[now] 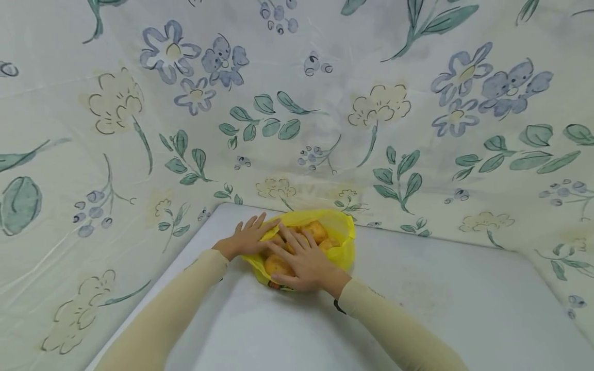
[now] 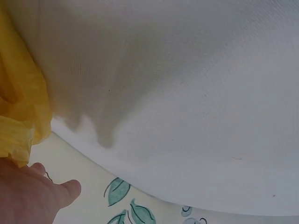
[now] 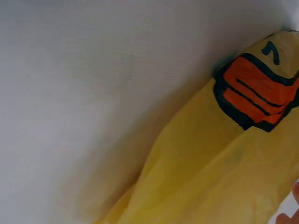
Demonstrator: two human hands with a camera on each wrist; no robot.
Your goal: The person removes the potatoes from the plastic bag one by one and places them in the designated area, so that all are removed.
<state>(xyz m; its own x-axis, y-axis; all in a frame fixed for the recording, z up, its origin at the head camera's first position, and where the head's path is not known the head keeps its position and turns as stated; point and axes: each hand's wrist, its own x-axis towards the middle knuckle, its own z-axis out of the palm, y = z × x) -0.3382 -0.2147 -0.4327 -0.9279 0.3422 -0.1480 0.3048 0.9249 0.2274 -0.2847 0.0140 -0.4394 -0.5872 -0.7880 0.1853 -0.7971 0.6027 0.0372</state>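
A yellow plastic bag [image 1: 344, 251], its mouth open, holds several yellowish-brown potatoes [image 1: 278, 265] on the white table. My left hand [image 1: 248, 238] rests at the bag's left rim with the fingers extended. Across the potatoes and the near side of the bag lies my right hand [image 1: 308, 264], its fingers straight and spread. In the left wrist view, the left hand [image 2: 28, 193] is just under the crumpled bag edge [image 2: 21, 93]. The right wrist view shows the bag's side [image 3: 201, 172] with an orange and black print; only bits of fingers [image 3: 293, 215] appear at its lower right corner.
The white tabletop [image 1: 417, 288] extends to the right and in front of the bag. A floral-patterned sheet [image 1: 325, 113] rises behind the table and along its left and right sides.
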